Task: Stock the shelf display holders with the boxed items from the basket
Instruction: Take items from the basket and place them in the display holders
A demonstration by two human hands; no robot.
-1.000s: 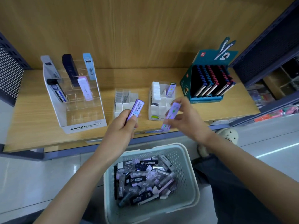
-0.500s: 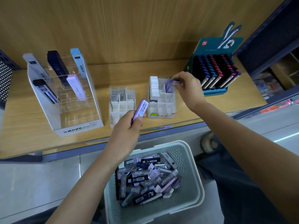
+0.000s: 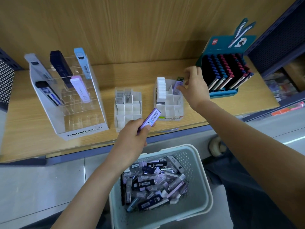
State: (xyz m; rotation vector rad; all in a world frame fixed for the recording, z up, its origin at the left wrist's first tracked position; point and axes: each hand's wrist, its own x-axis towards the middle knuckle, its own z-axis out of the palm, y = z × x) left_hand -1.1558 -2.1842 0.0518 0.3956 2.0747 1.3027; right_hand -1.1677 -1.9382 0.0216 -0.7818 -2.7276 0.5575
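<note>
While the left hand (image 3: 132,138) pinches a slim lilac barcoded box (image 3: 151,117) just in front of the white cardboard divided holder (image 3: 170,111), the right hand (image 3: 195,87) grips a second lilac box (image 3: 178,84) standing in that holder's back right compartment. Left of the holder stand a clear divided tray (image 3: 128,111) and a clear acrylic MONO stand (image 3: 82,130), right of it a teal carton of dark pens (image 3: 221,47), and below its front a pale green perforated plastic basket (image 3: 201,187) heaped with boxed items (image 3: 148,180); the holder rests on a light wooden shelf (image 3: 24,133) backed by wood panelling (image 3: 132,30).
</note>
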